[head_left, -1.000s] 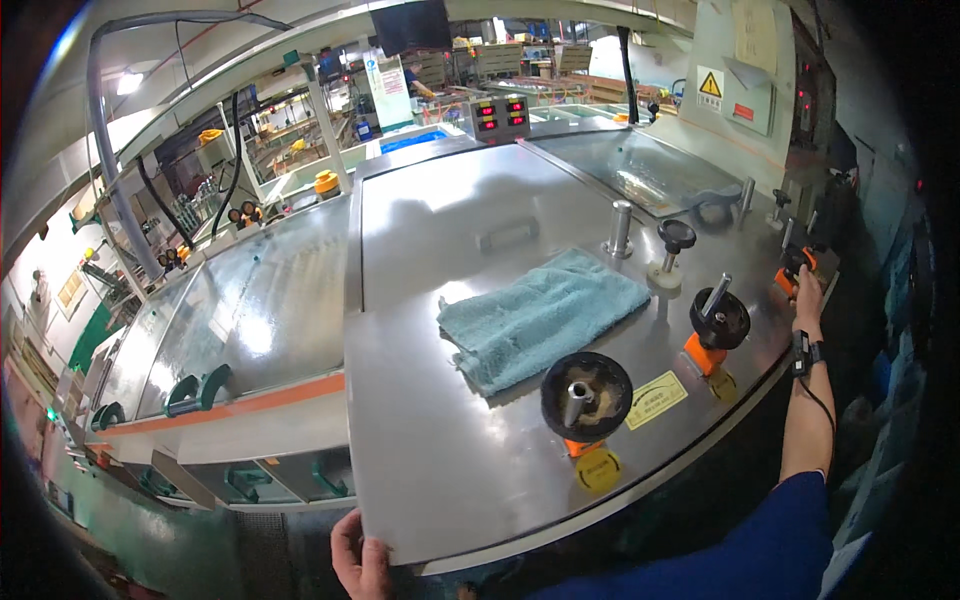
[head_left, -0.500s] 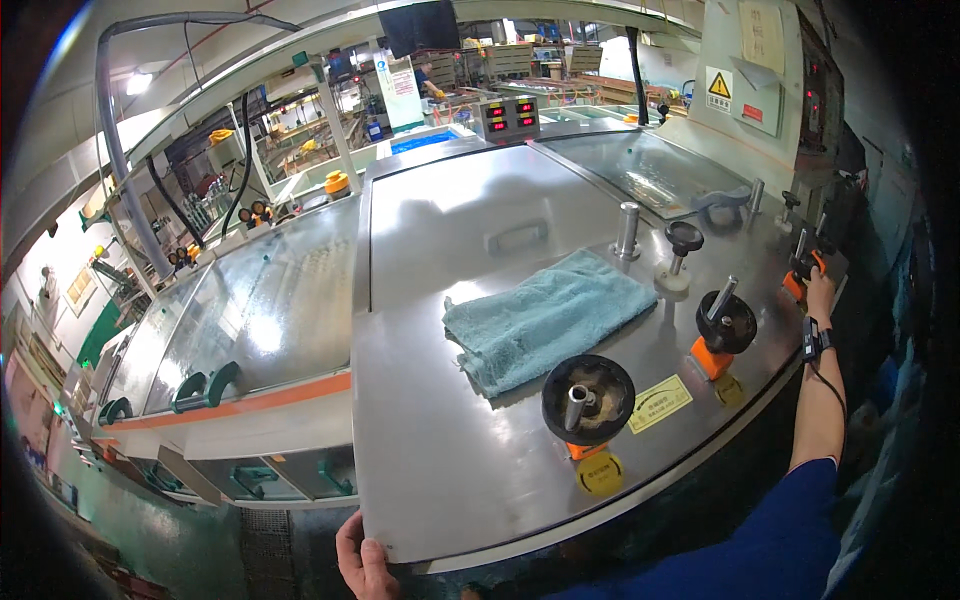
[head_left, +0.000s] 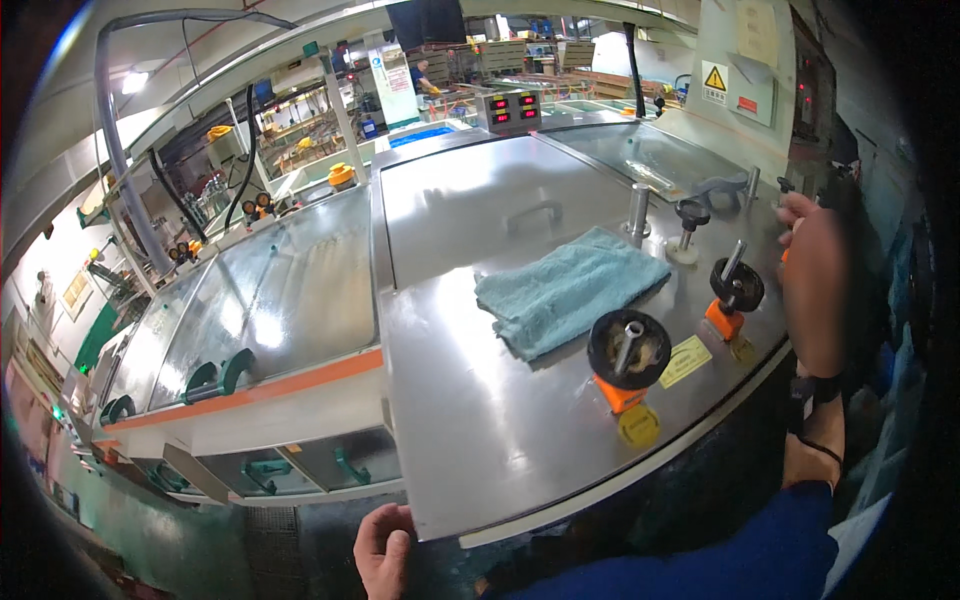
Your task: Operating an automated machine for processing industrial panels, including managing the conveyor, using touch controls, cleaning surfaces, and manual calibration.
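Note:
My left hand point(head_left: 382, 548) is at the near left corner of a brushed-metal machine top point(head_left: 470, 470), its fingers curled behind the edge and the thumb in front. Over at the far right my right hand point(head_left: 802, 228) hovers beside a small black knob point(head_left: 786, 185). Its fingers look apart and bent, though the back of the hand is smeared. Nothing shows in it. Two black handwheels on orange bases, a nearer one point(head_left: 630, 350) and a farther one point(head_left: 738, 285), stand along the near edge. A folded teal cloth point(head_left: 575, 290) lies on the metal.
A black knob on a white base point(head_left: 690, 222) and a metal post point(head_left: 638, 212) rise behind the cloth. A hatch with a handle point(head_left: 535, 215) is set behind. Clear lids with green handles point(head_left: 220, 378) adjoin at left. A red digital display point(head_left: 510, 110) stands at the back.
My right hand has left the orange-based handwheel at the far right and lifted nearer the view. The machine top has shifted rightward in view, with my left hand still at its corner.

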Motion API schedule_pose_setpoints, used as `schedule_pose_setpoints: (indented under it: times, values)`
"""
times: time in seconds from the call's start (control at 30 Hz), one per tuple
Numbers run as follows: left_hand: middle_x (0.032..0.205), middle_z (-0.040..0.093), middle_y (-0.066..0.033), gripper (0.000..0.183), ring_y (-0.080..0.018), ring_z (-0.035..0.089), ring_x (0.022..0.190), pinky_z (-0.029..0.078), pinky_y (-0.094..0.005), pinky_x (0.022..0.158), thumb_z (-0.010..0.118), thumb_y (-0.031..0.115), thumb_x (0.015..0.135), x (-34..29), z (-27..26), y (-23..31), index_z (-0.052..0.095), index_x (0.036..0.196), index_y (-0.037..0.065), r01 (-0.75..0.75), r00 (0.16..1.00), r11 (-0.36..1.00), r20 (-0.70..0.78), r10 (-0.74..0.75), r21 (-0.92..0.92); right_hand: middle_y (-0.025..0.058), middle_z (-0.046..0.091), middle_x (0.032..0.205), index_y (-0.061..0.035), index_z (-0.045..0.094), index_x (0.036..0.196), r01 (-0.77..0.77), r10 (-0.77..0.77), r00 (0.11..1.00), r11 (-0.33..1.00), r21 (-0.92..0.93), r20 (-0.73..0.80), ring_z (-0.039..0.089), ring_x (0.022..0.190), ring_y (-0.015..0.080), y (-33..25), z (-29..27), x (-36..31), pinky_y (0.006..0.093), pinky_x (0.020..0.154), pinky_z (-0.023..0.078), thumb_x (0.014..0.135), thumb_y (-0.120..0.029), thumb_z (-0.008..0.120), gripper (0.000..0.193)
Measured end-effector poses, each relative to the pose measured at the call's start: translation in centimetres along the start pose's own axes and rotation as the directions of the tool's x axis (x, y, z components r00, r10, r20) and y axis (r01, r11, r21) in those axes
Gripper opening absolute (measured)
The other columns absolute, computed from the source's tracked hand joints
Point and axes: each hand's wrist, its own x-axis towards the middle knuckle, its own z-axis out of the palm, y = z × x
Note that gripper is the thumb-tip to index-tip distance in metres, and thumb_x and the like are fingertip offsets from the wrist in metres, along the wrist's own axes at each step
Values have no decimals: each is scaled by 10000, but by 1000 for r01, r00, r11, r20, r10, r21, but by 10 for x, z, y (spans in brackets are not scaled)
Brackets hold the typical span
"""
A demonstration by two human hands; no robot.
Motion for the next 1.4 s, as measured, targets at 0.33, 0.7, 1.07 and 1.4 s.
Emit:
schedule_pose_setpoints:
  times: [0.33,0.7,1.07,1.4]
  values:
    - [1229,717,-110,314,-208,656,1149,490,-345,1043,632,104,1041,-38,-140,18,642,1328,-23,222,975,969,-23,-221,111,199,671,1268,-12,718,1115,482,-582,576,809,337,574,693,1132,290,-219,108,-115,397,904,576,809,-696,801,754]
    - [1141,741,-104,304,-190,667,1059,512,-316,957,660,188,1046,-60,-219,-41,686,1263,-23,340,934,916,-189,-302,214,183,693,1197,-33,724,1169,90,-770,165,633,769,616,712,1023,362,-325,211,-178,438,884,570,862,-583,819,638]
    - [743,651,-6,207,-90,455,516,322,-235,471,695,229,1012,-110,-289,-116,739,1150,79,447,836,887,-407,-367,117,237,697,1157,24,747,1098,-81,-858,-44,513,854,511,735,884,333,-381,314,-231,360,759,612,839,-552,855,641]
    - [1087,782,-157,350,-210,746,999,573,-334,904,735,150,955,-104,-489,-81,697,1252,-31,465,878,805,-307,-367,368,220,721,1098,-1,781,1001,-115,-848,-135,527,842,513,745,808,314,-550,410,-358,360,723,617,868,-411,844,435]
